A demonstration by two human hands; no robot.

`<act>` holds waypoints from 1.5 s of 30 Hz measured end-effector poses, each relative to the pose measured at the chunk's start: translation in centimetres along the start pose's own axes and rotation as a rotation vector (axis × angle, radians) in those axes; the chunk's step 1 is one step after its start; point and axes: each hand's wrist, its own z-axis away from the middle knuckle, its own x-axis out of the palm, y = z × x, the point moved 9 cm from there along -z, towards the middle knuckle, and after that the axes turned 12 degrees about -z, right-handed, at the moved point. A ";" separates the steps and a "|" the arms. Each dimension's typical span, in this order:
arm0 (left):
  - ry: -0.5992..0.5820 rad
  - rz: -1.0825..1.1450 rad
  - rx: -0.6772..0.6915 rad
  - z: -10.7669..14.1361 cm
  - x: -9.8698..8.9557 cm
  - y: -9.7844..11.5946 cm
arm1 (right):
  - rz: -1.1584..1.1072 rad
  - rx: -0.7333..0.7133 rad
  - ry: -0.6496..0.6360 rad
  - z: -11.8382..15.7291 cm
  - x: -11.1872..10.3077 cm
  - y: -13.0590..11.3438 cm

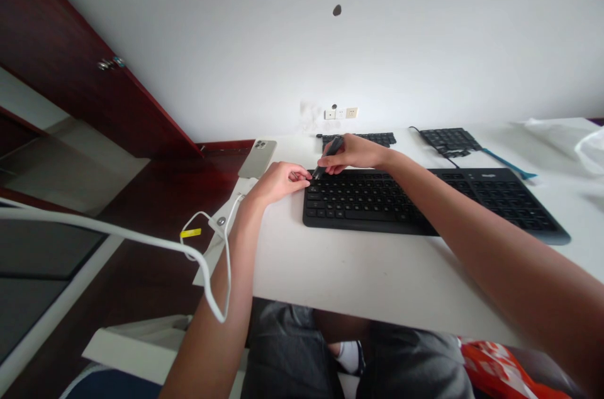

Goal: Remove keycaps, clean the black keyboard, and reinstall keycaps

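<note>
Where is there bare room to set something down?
Widest: white tabletop between the black keyboard and the near table edge, left of the right forearm. Crowded: the keyboard's far left corner, with left hand and right hand; behind the keyboard, dark key-like pieces and a blue tool; at left, a phone.

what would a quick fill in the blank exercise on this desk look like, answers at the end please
1. The person's ____ hand holds a dark tool at the large keyboard.
2. The phone lies to the ____ of that keyboard.
3. The small tag near the thick white cable is ____.

Missing words: right; left; yellow.
</note>
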 end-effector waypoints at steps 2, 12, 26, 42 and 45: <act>0.012 -0.033 -0.002 0.0 -0.1 0.2 | -0.009 -0.035 -0.040 0.1 0.4 -0.2; 0.049 -0.096 0.010 0.1 -0.4 0.7 | 0.013 -0.159 -0.147 0.2 1.2 -0.6; 0.004 -0.108 0.052 0.1 -0.4 1.5 | -0.004 -0.095 -0.173 0.0 1.3 0.2; -0.040 -0.068 -0.009 0.3 -0.1 0.8 | 0.111 -0.095 -0.201 0.5 1.5 -0.5; -0.039 -0.073 -0.018 0.3 -0.1 0.8 | 0.142 -0.103 -0.190 0.6 1.9 -1.0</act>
